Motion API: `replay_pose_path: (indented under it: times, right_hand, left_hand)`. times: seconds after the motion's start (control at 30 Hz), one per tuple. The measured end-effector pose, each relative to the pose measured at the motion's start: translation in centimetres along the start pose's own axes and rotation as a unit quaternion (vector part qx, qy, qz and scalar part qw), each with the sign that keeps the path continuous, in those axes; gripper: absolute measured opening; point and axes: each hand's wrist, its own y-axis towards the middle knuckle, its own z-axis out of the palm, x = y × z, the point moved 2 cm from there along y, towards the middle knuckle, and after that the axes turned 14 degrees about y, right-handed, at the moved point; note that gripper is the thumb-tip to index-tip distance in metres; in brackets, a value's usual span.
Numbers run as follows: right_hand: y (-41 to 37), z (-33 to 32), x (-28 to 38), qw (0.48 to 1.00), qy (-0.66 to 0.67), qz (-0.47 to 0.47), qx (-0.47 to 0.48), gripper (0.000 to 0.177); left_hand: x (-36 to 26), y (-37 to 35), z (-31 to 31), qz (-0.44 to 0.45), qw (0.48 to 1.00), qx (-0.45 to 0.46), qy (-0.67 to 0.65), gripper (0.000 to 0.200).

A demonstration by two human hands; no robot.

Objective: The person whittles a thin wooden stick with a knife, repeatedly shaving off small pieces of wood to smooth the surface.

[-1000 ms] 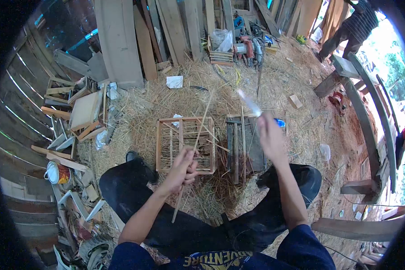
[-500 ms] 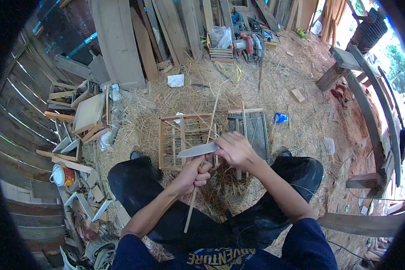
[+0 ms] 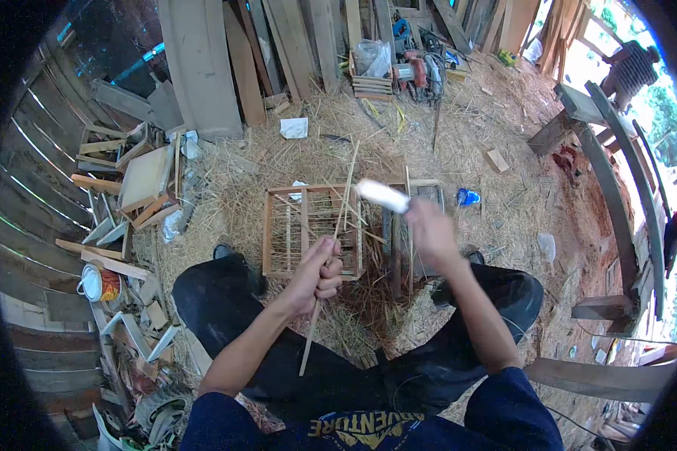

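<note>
My left hand (image 3: 318, 276) is closed round a thin bamboo strip (image 3: 309, 340), which slants up past the fist towards the frame. In my right hand (image 3: 432, 234), blurred by motion, is a knife (image 3: 384, 196) with its pale blade pointing left, up and to the right of my left hand and apart from the strip. A slatted wooden frame (image 3: 268, 240) lies on the straw-strewn floor beyond my left hand. Behind my right hand a grey tray-like panel (image 3: 438, 197) is partly hidden.
Planks (image 3: 203, 68) lean at the back beside power tools (image 3: 417, 74). Wood offcuts and a paint bucket (image 3: 101, 284) stand at the left. A wooden bench-like structure (image 3: 617, 165) is at the right, with a person (image 3: 630, 69) beyond it.
My right hand and the knife have moved right, away from my left hand and the strip. A sliver now splays from the strip's upper part. The far person has shifted slightly.
</note>
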Motion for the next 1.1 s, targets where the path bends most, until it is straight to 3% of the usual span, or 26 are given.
replay_pose_path:
  times: [0.03, 0.13, 0.2, 0.23, 0.27, 0.4, 0.47, 0.53, 0.6, 0.63, 0.73, 0.77, 0.87, 0.93, 1.0, 1.1]
  right_hand:
    - [-0.4, 1.4, 1.2, 0.996, 0.011, -0.033, 0.079, 0.019]
    - [-1.5, 3.9, 4.5, 0.976, 0.064, -0.14, 0.152, 0.023]
    - [-0.4, 4.5, -1.3, 0.989, -0.039, -0.041, 0.139, 0.027]
    - [1.1, 0.8, -0.5, 0.999, -0.021, 0.02, 0.032, 0.027]
    - [2.2, -0.9, -2.7, 0.988, -0.143, -0.008, 0.055, 0.027]
    - [1.0, 0.4, -0.1, 0.996, -0.056, 0.074, -0.009, 0.025]
    - [-0.6, 2.2, 2.8, 0.993, -0.098, -0.03, 0.049, 0.023]
    - [-0.7, 2.6, 3.5, 0.99, -0.053, -0.071, 0.11, 0.026]
    - [1.0, 0.3, -1.9, 0.999, -0.051, 0.016, 0.009, 0.027]
    - [2.5, -2.4, -1.8, 0.99, -0.128, 0.042, 0.039, 0.017]
    - [0.9, -1.0, -1.5, 0.994, -0.104, 0.023, -0.026, 0.017]
    - [0.2, 0.2, -1.0, 0.994, -0.096, 0.012, 0.046, 0.021]
    - [-0.3, 2.0, 2.2, 0.986, -0.103, -0.031, 0.13, 0.026]
    - [1.9, -2.2, -1.9, 0.994, -0.107, 0.019, 0.023, 0.023]
    - [3.3, -5.7, -5.6, 0.971, -0.05, 0.228, -0.045, 0.018]
    - [0.7, -4.7, -2.3, 0.989, -0.091, 0.112, -0.029, 0.017]
  left_hand:
    - [0.5, 0.4, -0.3, 0.004, 1.0, 0.0, 0.003, 0.023]
    - [1.1, 0.5, 0.1, -0.03, 0.999, 0.018, 0.016, 0.023]
    - [1.1, -0.5, 1.3, -0.017, 0.998, 0.054, 0.022, 0.023]
    - [1.6, -0.3, 1.0, -0.029, 0.998, 0.053, 0.024, 0.023]
    - [1.4, 0.1, 1.1, -0.029, 0.998, 0.049, 0.036, 0.023]
    - [0.9, 0.7, 1.2, -0.013, 0.997, 0.042, 0.058, 0.023]
    - [1.6, 0.3, 1.1, -0.018, 0.996, 0.049, 0.066, 0.023]
    - [1.9, -0.1, 0.9, -0.025, 0.997, 0.04, 0.063, 0.023]
    - [1.5, -0.5, 0.6, -0.014, 0.996, 0.03, 0.079, 0.022]
    - [1.0, -0.2, 0.3, -0.025, 0.995, 0.025, 0.092, 0.022]
    - [1.6, 0.5, 1.0, -0.021, 0.997, 0.053, 0.061, 0.022]
    - [1.9, 0.5, 0.9, -0.02, 0.994, 0.056, 0.088, 0.023]
    - [2.2, 0.0, 0.7, -0.045, 0.995, 0.046, 0.08, 0.024]
    - [2.2, -0.8, 0.6, -0.038, 0.992, 0.053, 0.109, 0.025]
    - [1.6, -1.0, 0.5, -0.003, 0.991, 0.051, 0.122, 0.025]
    - [0.8, -0.8, 0.1, 0.015, 0.995, 0.022, 0.098, 0.024]
